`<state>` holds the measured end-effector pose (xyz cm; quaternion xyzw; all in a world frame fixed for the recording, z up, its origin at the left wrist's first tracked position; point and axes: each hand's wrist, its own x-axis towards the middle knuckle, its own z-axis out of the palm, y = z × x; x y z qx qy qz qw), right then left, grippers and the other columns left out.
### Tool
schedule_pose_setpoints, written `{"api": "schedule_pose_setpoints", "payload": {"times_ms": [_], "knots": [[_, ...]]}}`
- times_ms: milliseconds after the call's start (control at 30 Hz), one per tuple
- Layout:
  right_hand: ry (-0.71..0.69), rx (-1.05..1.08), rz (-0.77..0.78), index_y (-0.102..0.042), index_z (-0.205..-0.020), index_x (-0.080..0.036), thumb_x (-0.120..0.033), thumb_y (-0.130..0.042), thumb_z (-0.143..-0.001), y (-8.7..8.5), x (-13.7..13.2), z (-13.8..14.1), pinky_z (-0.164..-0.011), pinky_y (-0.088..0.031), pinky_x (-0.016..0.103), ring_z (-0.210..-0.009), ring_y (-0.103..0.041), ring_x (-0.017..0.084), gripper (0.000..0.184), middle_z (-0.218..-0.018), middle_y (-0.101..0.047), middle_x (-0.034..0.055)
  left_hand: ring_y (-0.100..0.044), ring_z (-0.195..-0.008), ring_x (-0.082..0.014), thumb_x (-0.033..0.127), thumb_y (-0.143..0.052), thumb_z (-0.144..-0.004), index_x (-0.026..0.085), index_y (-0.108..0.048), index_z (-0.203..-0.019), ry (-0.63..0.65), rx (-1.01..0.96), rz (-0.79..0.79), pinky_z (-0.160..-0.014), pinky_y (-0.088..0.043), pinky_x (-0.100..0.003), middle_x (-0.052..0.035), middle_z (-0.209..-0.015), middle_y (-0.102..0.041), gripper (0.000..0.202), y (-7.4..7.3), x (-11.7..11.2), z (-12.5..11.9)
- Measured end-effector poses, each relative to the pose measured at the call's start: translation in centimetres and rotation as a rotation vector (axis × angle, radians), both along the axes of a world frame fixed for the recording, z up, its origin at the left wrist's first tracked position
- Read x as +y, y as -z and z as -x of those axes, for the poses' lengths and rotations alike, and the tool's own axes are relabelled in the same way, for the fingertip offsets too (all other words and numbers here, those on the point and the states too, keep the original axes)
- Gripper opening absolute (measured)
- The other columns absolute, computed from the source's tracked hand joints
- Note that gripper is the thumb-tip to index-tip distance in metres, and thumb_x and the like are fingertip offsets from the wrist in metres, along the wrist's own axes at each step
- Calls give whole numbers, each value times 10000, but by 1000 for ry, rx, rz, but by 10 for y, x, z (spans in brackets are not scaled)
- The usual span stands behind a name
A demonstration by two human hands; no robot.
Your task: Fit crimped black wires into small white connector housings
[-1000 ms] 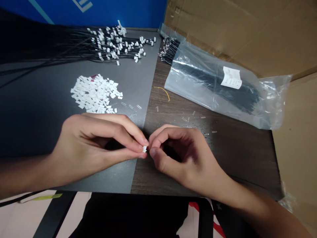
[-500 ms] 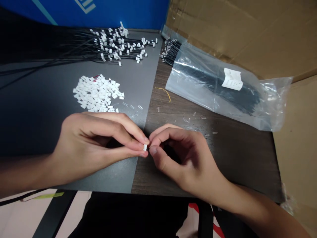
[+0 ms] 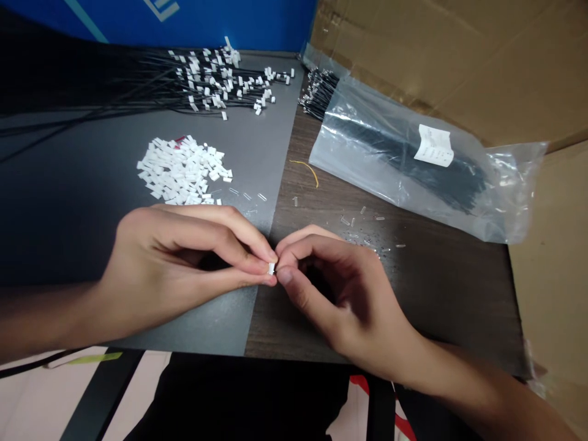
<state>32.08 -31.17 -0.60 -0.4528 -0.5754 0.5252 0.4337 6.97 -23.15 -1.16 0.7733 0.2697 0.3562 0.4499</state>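
Observation:
Between the thumb and fingers of my left hand (image 3: 193, 269) is a small white connector housing (image 3: 271, 268). My right hand (image 3: 340, 282) meets it from the right in a closed pinch, its fingertips against the housing's end. Whatever lies inside that pinch is hidden by the fingers. Behind my left hand lies a pile of loose white connector housings (image 3: 184, 171). Further back are several black wires (image 3: 151, 82) tipped with white housings. At the back right, a clear plastic bag (image 3: 390, 141) holds black wires with bare metal ends sticking out.
Small clear plastic bits (image 3: 362, 211) and dark specks lie scattered behind my right hand. A yellow strand (image 3: 307, 170) curves on the wood-grain table (image 3: 450, 306). Cardboard (image 3: 459, 55) borders the back and right. A blue panel (image 3: 229, 21) stands behind the grey mat (image 3: 257, 141).
The gap between my right fingertips and the white housing has narrowed; the dark bit seen there before is now hardly visible. Otherwise the view has shifted slightly.

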Motion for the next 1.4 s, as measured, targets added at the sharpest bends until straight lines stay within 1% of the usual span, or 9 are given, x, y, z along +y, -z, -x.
{"api": "schedule_pose_setpoints", "payload": {"times_ms": [200,267,367,567,800,933,1067,1233,1400], "knots": [[-5,33,-16,-817,-1034,-248,-264,-997,-1148,5,-4,0,-963,-672,349,-1031,-817,217,213,-1096,-862,42,-928,-803,-144,197,-1054,-1081,299,-1019,-915,3,3,-1,-822,-765,-200,5,-1000,-992,197,0,1,1],[-10,37,-14,-818,-1045,-250,-248,-990,-1152,5,-5,0,-977,-670,356,-1037,-820,219,203,-1095,-863,39,-929,-799,-150,194,-1054,-1077,306,-1023,-932,10,3,3,-812,-768,-211,5,-1005,-994,186,-1,0,2],[-3,22,-8,-821,-1041,-257,-276,-991,-1154,5,-4,0,-973,-673,378,-1019,-825,231,205,-1086,-876,41,-929,-787,-168,189,-1047,-1082,307,-1023,-945,20,-6,-3,-790,-774,-242,-6,-1008,-995,183,0,-1,2],[16,19,-49,-835,-1043,-251,-283,-1001,-1143,6,-3,3,-957,-689,368,-1008,-828,228,197,-1087,-885,50,-926,-807,-162,169,-1066,-1074,288,-1010,-949,12,-31,-42,-780,-765,-242,-1,-1017,-994,181,2,-3,-1],[31,42,-72,-843,-1004,-222,-153,-1015,-1094,6,-4,4,-928,-684,316,-988,-830,195,207,-1093,-901,49,-943,-850,-186,178,-1006,-1135,326,-1004,-1017,37,17,-80,-765,-785,-273,5,-1066,-993,189,-2,-6,4],[38,31,-44,-843,-1013,-235,-178,-1021,-1093,3,-4,4,-924,-683,328,-980,-821,203,203,-1069,-887,35,-946,-872,-158,173,-1015,-1132,314,-1007,-1043,31,17,-92,-812,-795,-247,17,-1094,-999,166,-1,-4,4],[53,34,-15,-839,-1036,-219,-159,-1019,-1088,0,-4,4,-927,-665,309,-986,-810,189,197,-1047,-849,22,-963,-892,-188,160,-1018,-1116,334,-1032,-1100,33,9,-72,-817,-820,-291,2,-1124,-1011,176,0,-3,1],[56,45,-19,-841,-1044,-190,-97,-1016,-1062,2,-6,4,-934,-644,283,-996,-797,168,199,-1054,-839,21,-949,-842,-188,148,-996,-1115,326,-1021,-1030,24,0,-66,-789,-814,-293,-9,-1123,-1006,199,2,-4,-1],[70,31,-48,-850,-1067,-194,-28,-988,-1048,3,-8,6,-945,-631,274,-1018,-796,156,217,-1088,-850,10,-938,-824,-190,163,-1019,-1107,312,-1003,-988,9,-15,-76,-779,-811,-287,-10,-1090,-997,192,3,-6,1]]}}
